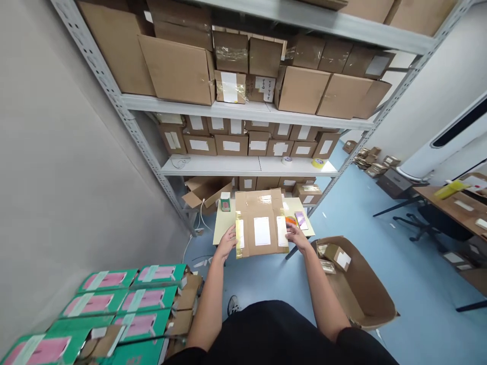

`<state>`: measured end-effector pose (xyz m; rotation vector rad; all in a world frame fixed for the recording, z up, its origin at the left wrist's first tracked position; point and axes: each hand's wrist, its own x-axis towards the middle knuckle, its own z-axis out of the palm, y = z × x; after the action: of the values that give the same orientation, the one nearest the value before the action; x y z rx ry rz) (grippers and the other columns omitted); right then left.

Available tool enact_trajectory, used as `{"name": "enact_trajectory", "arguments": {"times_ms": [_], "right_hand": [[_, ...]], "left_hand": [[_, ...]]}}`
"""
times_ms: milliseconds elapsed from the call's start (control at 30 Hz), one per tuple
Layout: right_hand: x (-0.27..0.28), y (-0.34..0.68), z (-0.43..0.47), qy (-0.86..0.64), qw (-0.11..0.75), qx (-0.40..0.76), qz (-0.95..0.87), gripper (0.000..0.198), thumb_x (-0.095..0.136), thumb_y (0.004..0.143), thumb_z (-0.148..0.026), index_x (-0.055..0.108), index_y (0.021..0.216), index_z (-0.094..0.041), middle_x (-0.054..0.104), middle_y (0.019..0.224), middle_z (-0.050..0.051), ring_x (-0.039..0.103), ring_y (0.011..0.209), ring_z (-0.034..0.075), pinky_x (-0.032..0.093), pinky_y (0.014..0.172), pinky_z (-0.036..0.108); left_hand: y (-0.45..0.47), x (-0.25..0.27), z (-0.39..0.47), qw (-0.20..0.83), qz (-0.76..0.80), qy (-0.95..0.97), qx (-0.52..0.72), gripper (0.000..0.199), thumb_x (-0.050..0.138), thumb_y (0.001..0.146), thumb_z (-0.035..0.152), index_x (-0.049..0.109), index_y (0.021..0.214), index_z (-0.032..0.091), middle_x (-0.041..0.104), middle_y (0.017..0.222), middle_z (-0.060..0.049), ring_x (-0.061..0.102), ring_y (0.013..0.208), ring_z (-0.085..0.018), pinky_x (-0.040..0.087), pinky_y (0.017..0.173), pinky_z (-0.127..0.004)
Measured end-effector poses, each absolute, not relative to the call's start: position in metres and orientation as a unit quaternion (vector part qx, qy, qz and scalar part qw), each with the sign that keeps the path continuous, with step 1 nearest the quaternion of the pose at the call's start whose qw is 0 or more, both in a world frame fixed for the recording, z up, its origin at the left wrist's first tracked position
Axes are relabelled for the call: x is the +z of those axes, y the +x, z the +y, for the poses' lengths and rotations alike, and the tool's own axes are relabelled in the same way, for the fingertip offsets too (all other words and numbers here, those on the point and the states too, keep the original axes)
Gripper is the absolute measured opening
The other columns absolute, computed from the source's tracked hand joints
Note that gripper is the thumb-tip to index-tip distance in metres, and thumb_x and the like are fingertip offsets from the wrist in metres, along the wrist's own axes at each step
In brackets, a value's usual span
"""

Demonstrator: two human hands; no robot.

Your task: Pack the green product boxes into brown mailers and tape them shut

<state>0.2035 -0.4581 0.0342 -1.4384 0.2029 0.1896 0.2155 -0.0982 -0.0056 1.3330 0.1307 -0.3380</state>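
Between my two hands is a flattened cardboard box (249,238), brown, with white paper labels and yellowish clear tape along its sides. My left hand (227,242) grips its left edge, fingers partly behind the cardboard. On the opposite edge, beside a white label, my right hand (298,236) holds on. The cardboard is above the near part of a small pale yellow table (224,225). A green and white small box (225,202) stands on that table to the left. To the right lie an orange tape roll (291,220) and a purple packet (301,220).
A metal shelf (243,165) full of cardboard boxes rises ahead, with tape rolls (318,162) on one level. Green and pink cartons (152,299) are stacked at lower left. A large open cardboard box (365,274) holding smaller boxes sits on the right floor. A desk (449,203) is farther right.
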Motion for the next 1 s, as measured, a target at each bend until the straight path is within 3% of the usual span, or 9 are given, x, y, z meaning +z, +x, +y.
{"name": "enact_trajectory", "arguments": {"times_ms": [200, 500, 633, 733, 900, 1000], "right_hand": [[0.021, 0.253, -0.437, -0.651, 0.746, 0.074, 0.116, 0.072, 0.073, 0.056, -0.02, 0.067, 0.128, -0.028, 0.07, 0.089, 0.001, 0.066, 0.081, 0.021, 0.054, 0.072, 0.035], [-0.052, 0.322, -0.443, -0.66, 0.726, 0.092, 0.17, 0.064, 0.073, 0.053, -0.023, 0.07, 0.117, -0.026, 0.064, 0.078, -0.001, 0.063, 0.069, 0.019, 0.052, 0.066, 0.035], [-0.074, 0.355, -0.451, -0.714, 0.67, 0.108, 0.173, 0.05, 0.077, 0.053, -0.026, 0.073, 0.103, -0.021, 0.064, 0.073, 0.0, 0.069, 0.078, 0.026, 0.056, 0.077, 0.044], [-0.084, 0.378, -0.459, -0.734, 0.648, 0.131, 0.159, 0.047, 0.082, 0.052, -0.027, 0.074, 0.098, -0.02, 0.071, 0.081, 0.005, 0.071, 0.092, 0.03, 0.055, 0.089, 0.046], [-0.091, 0.401, -0.462, -0.737, 0.636, 0.221, 0.065, 0.052, 0.085, 0.058, -0.028, 0.076, 0.109, -0.02, 0.077, 0.092, 0.007, 0.074, 0.092, 0.027, 0.056, 0.093, 0.045], [-0.094, 0.398, -0.447, -0.739, 0.618, 0.267, 0.021, 0.07, 0.089, 0.056, -0.027, 0.073, 0.124, -0.024, 0.077, 0.108, 0.009, 0.074, 0.097, 0.029, 0.057, 0.091, 0.046]], "left_hand": [[0.28, -0.007, -0.079, 0.758, 0.05, 0.627, -0.174, 0.095, 0.073, 0.065, 0.024, 0.042, 0.154, 0.028, 0.067, 0.118, -0.008, 0.066, 0.082, -0.014, 0.05, 0.07, -0.024], [0.342, -0.032, -0.088, 0.737, 0.098, 0.653, -0.145, 0.087, 0.072, 0.064, 0.026, 0.047, 0.147, 0.026, 0.068, 0.105, -0.004, 0.062, 0.074, -0.013, 0.046, 0.066, -0.021], [0.372, -0.037, -0.113, 0.711, 0.122, 0.685, -0.103, 0.078, 0.07, 0.066, 0.02, 0.053, 0.142, 0.025, 0.068, 0.105, -0.005, 0.067, 0.089, -0.019, 0.051, 0.078, -0.027], [0.392, -0.043, -0.142, 0.673, 0.145, 0.721, -0.081, 0.07, 0.064, 0.065, 0.011, 0.058, 0.134, 0.023, 0.069, 0.108, -0.008, 0.066, 0.106, -0.024, 0.052, 0.086, -0.032], [0.407, -0.054, -0.19, 0.57, 0.207, 0.793, -0.056, 0.06, 0.06, 0.065, 0.001, 0.064, 0.121, 0.025, 0.07, 0.114, -0.009, 0.061, 0.124, -0.029, 0.047, 0.103, -0.039], [0.409, -0.055, -0.21, 0.546, 0.216, 0.808, -0.04, 0.059, 0.059, 0.07, 0.002, 0.062, 0.124, 0.026, 0.071, 0.116, -0.008, 0.063, 0.122, -0.028, 0.046, 0.106, -0.039]]}}
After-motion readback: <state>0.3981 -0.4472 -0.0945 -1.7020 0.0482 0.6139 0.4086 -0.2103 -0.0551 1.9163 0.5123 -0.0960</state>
